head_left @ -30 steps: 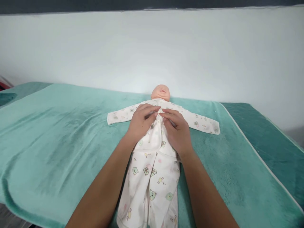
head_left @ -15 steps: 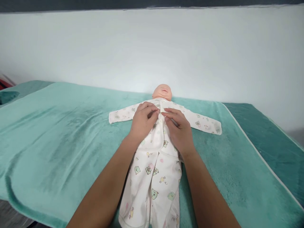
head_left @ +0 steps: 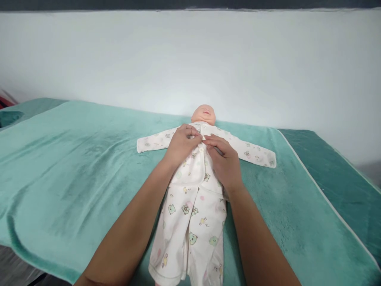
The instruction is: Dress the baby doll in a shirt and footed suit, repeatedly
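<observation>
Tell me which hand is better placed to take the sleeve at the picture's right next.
Probably the right hand: it is nearer that sleeve, while the left hand is farther off, across the shirt front.

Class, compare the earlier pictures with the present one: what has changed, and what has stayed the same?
The left hand has shifted its thumb slightly along the top, toward the doll's head and the right hand. No hold is clearly taken or released. Both hands stay at the top's front; spread sleeves, pants and blanket keep their places.
</observation>
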A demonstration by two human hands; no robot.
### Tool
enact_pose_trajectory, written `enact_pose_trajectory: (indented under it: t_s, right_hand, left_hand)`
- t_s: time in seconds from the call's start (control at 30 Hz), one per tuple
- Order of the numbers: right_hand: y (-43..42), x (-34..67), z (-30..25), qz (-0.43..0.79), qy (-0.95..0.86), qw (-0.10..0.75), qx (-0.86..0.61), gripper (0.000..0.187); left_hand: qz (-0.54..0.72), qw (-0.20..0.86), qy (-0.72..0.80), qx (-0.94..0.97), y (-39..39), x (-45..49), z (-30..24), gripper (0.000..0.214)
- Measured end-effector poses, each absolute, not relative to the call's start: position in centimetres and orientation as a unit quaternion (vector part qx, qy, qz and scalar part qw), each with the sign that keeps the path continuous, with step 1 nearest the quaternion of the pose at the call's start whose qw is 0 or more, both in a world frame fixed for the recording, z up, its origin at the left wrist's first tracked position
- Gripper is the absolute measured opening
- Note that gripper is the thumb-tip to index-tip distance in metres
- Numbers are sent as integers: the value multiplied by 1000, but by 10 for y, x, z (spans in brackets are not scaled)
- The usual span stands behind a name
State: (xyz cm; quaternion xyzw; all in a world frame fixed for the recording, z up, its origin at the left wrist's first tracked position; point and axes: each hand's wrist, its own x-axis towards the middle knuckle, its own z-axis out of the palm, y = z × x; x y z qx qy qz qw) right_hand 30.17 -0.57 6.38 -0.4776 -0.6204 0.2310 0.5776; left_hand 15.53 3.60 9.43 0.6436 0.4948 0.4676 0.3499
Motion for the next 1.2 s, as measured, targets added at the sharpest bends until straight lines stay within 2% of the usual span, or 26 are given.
enact_pose_trajectory:
  t_s: [0.17,0.4,0.67,1.2]
  right_hand:
    - [-7,300,65,235,-609,586,-480,22]
    - [-8,299,66,221,-595,595,-493,21]
    - [-8,300,63,223,-598,596,-487,14]
    - [-8,299,65,218,-610,581,-492,19]
  left_hand:
    - [463,408,466,634,39,150,92,19]
    - [461,422,453,636,38,148,91,20]
    - [454,372,465,663,30,148,91,11]
    - [474,309,478,672,30,157,88,7]
